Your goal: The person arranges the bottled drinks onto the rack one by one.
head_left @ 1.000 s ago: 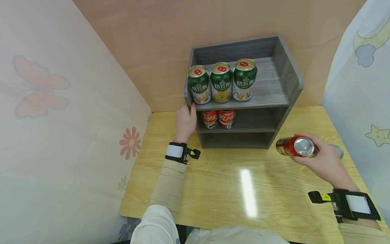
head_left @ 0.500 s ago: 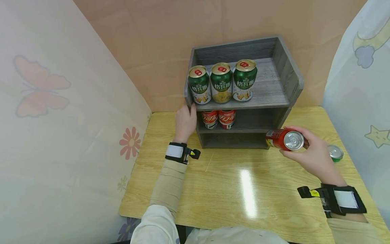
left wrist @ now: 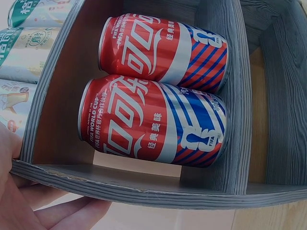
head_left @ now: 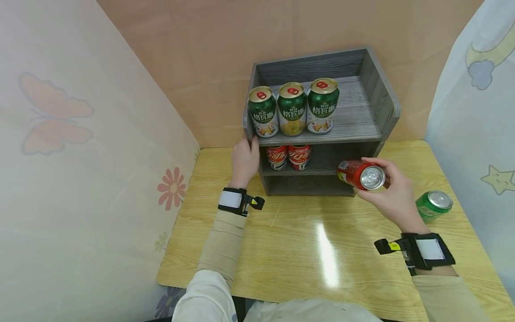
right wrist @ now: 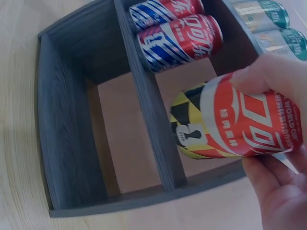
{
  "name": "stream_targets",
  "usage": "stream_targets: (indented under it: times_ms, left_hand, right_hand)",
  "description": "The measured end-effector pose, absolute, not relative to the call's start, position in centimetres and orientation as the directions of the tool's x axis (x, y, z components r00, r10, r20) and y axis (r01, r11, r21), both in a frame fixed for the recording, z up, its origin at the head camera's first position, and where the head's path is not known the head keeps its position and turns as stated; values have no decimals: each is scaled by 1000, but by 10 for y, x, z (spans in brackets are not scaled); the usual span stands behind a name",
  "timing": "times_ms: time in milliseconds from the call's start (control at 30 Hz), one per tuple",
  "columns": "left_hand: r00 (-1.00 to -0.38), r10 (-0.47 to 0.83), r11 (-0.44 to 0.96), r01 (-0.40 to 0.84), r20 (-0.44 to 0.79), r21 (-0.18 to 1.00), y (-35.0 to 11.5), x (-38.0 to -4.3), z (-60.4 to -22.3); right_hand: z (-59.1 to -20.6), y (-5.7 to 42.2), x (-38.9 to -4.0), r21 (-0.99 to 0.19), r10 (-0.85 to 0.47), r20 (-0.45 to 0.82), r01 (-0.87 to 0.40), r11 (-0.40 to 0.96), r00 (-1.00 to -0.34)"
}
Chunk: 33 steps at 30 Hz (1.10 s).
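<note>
In the head view my right hand [head_left: 396, 192] grips a red cola can [head_left: 360, 174], tilted with its silver top toward me, in front of the right part of the grey wooden shelf's [head_left: 310, 172] middle level. The right wrist view shows thumb and fingers round this can [right wrist: 235, 120], whose base is yellow and black. My left hand [head_left: 245, 162] holds the shelf's left side, thumb at the front edge and fingers behind the panel. Two red cola cans [left wrist: 158, 122] stand side by side on the middle level at the left.
Three green kvass cans [head_left: 292, 109] stand in a row on the top level, left of its middle. A green can [head_left: 432, 205] with a silver top stands on the wooden table [head_left: 297, 250] at the right. Patterned walls flank the table.
My right hand has carried the red cola can leftward and a little up, to the shelf's front. The green can behind that hand has come into view. My left hand has stayed put.
</note>
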<state>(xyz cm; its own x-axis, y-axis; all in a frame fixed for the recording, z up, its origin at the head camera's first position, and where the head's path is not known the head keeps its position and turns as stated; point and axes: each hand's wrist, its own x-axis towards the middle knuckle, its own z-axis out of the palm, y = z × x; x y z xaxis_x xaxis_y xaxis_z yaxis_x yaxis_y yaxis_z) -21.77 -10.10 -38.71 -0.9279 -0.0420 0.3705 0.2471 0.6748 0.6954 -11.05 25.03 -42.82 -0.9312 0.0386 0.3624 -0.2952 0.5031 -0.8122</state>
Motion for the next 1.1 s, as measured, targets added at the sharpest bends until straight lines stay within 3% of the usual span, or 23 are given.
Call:
stream_targets:
  times_ms: [533,1100]
  left_hand:
    - [-930,-45,677,241,365,696,-100,-216,-386]
    - [-929,-48,684,237,366,690,-100,-217,-385]
  right_hand:
    - [-440,220,-142,-865,57,376,-328,381,-925]
    - [-437,213,-163,-875,18,280,-247,417,-960]
